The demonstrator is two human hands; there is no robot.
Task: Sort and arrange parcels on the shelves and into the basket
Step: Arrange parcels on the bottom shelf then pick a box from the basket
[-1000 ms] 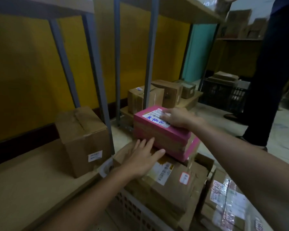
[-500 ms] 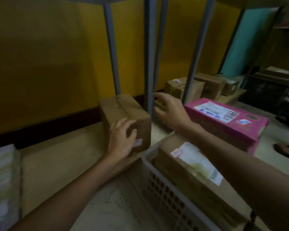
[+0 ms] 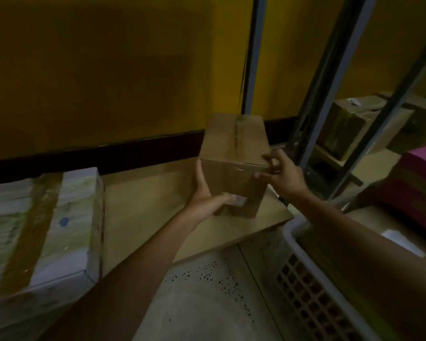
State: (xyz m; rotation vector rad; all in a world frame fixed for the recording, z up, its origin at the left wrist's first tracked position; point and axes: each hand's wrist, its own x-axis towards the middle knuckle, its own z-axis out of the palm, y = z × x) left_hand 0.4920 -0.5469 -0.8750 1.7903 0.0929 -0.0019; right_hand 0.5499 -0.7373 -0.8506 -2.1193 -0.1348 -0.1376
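A brown cardboard box [image 3: 234, 153] stands on the low wooden shelf board [image 3: 143, 200], near its right end. My left hand [image 3: 207, 198] grips the box's left side and lower front, thumb across a white label. My right hand [image 3: 280, 175] holds the box's right top corner with fingers curled on the edge. A white basket [image 3: 303, 257] at the lower right holds parcels, with a pink parcel [image 3: 418, 178] on top of them at the right edge.
A large pale taped box [image 3: 42, 225] lies on the shelf at the left. Grey shelf uprights [image 3: 253, 52] rise behind and right of the brown box. More brown parcels [image 3: 347, 124] sit on the neighbouring shelf. A yellow wall is behind; speckled floor [image 3: 207, 303] is below.
Both hands left the pink parcel and moved left to the brown box. The left hand now wraps its lower front, the right hand has come onto its right corner. The view swung left.
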